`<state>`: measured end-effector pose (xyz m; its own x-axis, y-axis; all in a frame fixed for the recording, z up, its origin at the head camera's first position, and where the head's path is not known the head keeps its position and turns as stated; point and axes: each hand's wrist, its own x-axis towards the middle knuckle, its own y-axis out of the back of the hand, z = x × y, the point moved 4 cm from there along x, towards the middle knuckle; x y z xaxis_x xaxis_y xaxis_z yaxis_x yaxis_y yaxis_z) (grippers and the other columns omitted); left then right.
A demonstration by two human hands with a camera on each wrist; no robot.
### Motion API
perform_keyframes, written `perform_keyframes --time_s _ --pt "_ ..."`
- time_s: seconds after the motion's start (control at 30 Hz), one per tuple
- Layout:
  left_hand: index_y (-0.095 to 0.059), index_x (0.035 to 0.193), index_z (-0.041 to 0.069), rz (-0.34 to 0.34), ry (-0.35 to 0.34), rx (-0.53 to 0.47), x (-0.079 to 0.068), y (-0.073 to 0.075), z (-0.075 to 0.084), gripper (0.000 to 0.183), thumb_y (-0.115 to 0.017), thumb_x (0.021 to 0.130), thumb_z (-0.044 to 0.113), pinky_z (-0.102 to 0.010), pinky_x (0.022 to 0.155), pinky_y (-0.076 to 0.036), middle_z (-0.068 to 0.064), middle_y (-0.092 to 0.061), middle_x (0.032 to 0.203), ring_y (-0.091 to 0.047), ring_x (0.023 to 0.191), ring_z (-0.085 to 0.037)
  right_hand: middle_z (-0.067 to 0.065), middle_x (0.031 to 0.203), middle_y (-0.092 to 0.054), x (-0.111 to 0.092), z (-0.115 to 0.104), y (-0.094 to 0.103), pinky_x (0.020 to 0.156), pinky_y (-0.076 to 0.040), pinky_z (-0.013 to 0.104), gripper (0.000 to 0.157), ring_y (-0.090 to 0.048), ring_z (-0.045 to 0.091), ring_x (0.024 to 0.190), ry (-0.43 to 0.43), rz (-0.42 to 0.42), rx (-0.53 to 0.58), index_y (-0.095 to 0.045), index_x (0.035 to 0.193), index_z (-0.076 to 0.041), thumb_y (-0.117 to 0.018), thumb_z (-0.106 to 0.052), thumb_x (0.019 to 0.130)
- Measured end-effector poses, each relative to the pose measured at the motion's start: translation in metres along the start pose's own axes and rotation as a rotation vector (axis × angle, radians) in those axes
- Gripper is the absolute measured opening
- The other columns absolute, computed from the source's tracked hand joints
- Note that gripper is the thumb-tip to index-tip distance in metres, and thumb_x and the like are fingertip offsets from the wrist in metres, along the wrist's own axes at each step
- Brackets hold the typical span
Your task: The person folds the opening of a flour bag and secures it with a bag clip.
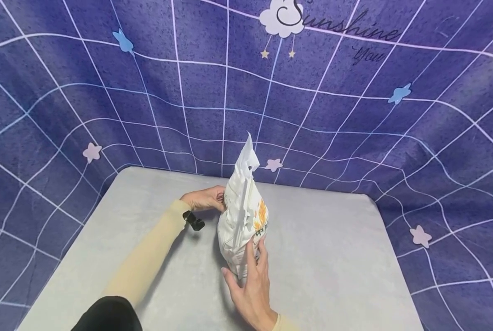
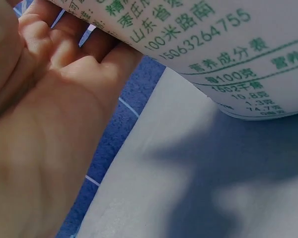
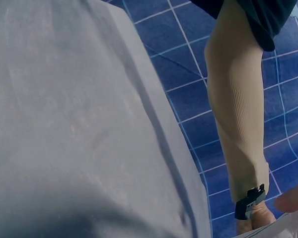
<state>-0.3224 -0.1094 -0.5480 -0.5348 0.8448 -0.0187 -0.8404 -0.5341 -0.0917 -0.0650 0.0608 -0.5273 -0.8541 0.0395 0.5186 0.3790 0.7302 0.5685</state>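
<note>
A white plastic food bag (image 1: pixel 237 216) stands upright on the table, its crimped top edge pointing up and an orange print on its right face. Green Chinese characters and a nutrition table show on the bag (image 2: pixel 228 54) in the left wrist view. My left hand (image 1: pixel 207 198) grips the bag's far left side; the fingertips of that hand (image 2: pixel 59 84) are hidden behind the bag. Around the near end is my right hand (image 1: pixel 252 287), thumb on one side and extended fingers on the printed face. A corner of the bag (image 3: pixel 283 229) shows low in the right wrist view.
A grey-white cloth covers the table (image 1: pixel 329 257). Behind it and at both sides hangs a purple-blue curtain (image 1: pixel 321 110) with grid lines, stars and a cloud. A small black device (image 1: pixel 193 220) is strapped to my left wrist over a beige sleeve (image 1: pixel 151 257).
</note>
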Motion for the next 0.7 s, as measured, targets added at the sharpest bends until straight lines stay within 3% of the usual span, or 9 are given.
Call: perform_keyframes --time_s 0.47,0.6,0.7 --pt "-0.066 0.126 0.008 -0.002 -0.001 -0.008 -0.0039 -0.0029 0.0022 0.050 -0.068 0.082 -0.016 -0.030 0.102 -0.057 -0.001 -0.076 0.116 -0.070 0.108 -0.015 0.035 0.163 -0.031 -0.0029 0.0011 -0.0021 0.102 -0.053 0.066 0.103 -0.041 0.053 0.147 -0.016 -0.025 0.010 -0.032 0.168 -0.006 -0.089 -0.033 0.087" --pt "-0.063 0.132 0.002 -0.005 -0.002 0.003 -0.0048 -0.0034 0.0026 0.051 -0.068 0.083 -0.014 -0.031 0.103 -0.057 -0.001 -0.075 0.118 -0.070 0.109 -0.015 0.032 0.163 -0.032 -0.0022 0.0032 -0.0018 0.107 -0.050 0.066 0.108 -0.039 0.050 0.149 -0.028 -0.019 0.054 -0.027 0.168 -0.003 -0.090 -0.033 0.085" --pt "-0.057 0.138 -0.007 0.003 -0.002 0.022 -0.0053 -0.0031 0.0022 0.056 -0.069 0.084 -0.013 -0.031 0.106 -0.054 0.000 -0.073 0.122 -0.068 0.112 -0.015 0.026 0.159 -0.036 0.0021 0.0080 -0.0019 0.112 -0.046 0.059 0.110 -0.040 0.042 0.147 -0.049 0.000 0.114 -0.028 0.166 -0.002 -0.093 -0.031 0.081"
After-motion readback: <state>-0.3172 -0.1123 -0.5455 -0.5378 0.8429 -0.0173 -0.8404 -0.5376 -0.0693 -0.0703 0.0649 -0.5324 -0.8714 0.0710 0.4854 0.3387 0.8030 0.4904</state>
